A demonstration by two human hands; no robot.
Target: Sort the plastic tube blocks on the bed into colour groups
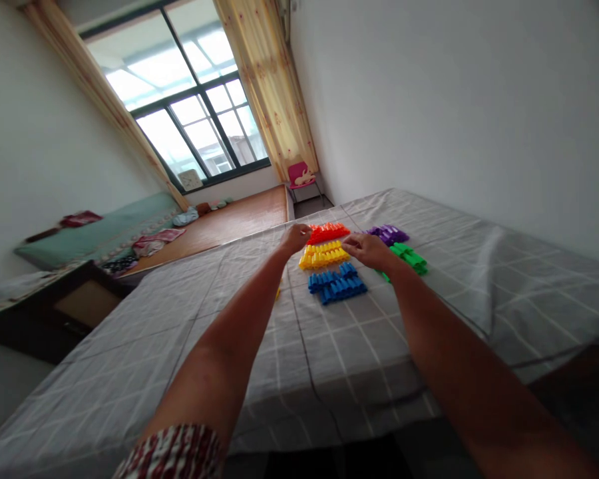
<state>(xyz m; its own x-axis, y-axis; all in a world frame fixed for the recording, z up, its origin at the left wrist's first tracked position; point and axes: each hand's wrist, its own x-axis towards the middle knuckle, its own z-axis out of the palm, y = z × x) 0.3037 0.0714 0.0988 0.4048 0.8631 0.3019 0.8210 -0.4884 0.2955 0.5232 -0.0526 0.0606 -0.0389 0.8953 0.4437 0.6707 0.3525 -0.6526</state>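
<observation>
Rows of small plastic tube-like pieces lie on a grey checked cloth. My left hand (pixel 297 237) is at the left end of the red pieces (pixel 328 232), its fingers curled together with the tips touching or very near them. At the right end of the yellow pieces (pixel 324 255) is my right hand (pixel 368 249), thumb and fingers drawn together. Whatever either hand pinches is too small to make out. Closer to me lie the blue pieces (pixel 337 284). Beyond my right wrist are green pieces (pixel 409 258), partly covered by it, and purple pieces (pixel 388 234).
The grey cloth (pixel 229 319) covers a wide bed-like surface. A bit of yellow (pixel 278 293) shows beside my left forearm. On the left stands a dark cabinet (pixel 54 313); behind it is a brown-topped bed (pixel 239 223). A pink chair (pixel 302 174) stands near the window; a white wall (pixel 469 106) rises right.
</observation>
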